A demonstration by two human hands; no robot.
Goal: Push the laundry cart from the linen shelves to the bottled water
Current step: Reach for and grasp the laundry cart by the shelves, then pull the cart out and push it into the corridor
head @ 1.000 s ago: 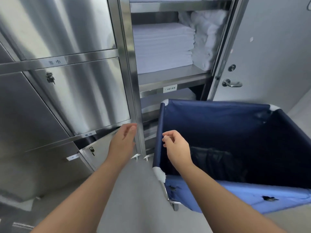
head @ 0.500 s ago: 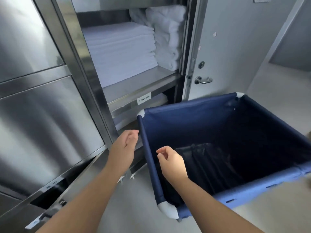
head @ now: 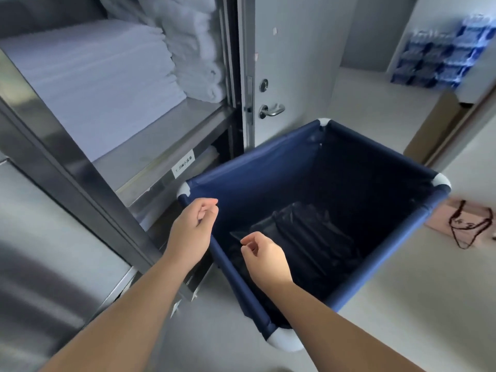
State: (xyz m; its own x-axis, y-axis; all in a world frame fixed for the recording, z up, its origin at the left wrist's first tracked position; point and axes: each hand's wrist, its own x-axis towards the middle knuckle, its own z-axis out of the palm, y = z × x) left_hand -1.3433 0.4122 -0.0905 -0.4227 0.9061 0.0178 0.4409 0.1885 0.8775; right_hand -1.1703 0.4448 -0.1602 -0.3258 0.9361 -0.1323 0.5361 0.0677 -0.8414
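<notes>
The laundry cart [head: 375,260] is a dark blue fabric bin with white corner caps, standing right beside the steel linen shelves [head: 150,146] stacked with white folded linen [head: 94,76]. A black bag [head: 308,232] lies at its bottom. My left hand [head: 192,230] hovers at the cart's near rim close to the left corner, fingers loosely curled, holding nothing. My right hand [head: 264,255] hangs just inside the same rim, also with nothing in it. The bottled water [head: 442,57] is stacked in blue-wrapped packs at the far right, across the floor.
A grey door with a lever handle [head: 271,110] stands just behind the cart. A tall cardboard box [head: 434,122] leans by a doorway at right. A pink paper bag [head: 461,224] lies on the floor right of the cart.
My view has swung right, bringing the bottled water into sight. Both hands have moved from beside the cabinet to the cart's near rim, neither closing on it.
</notes>
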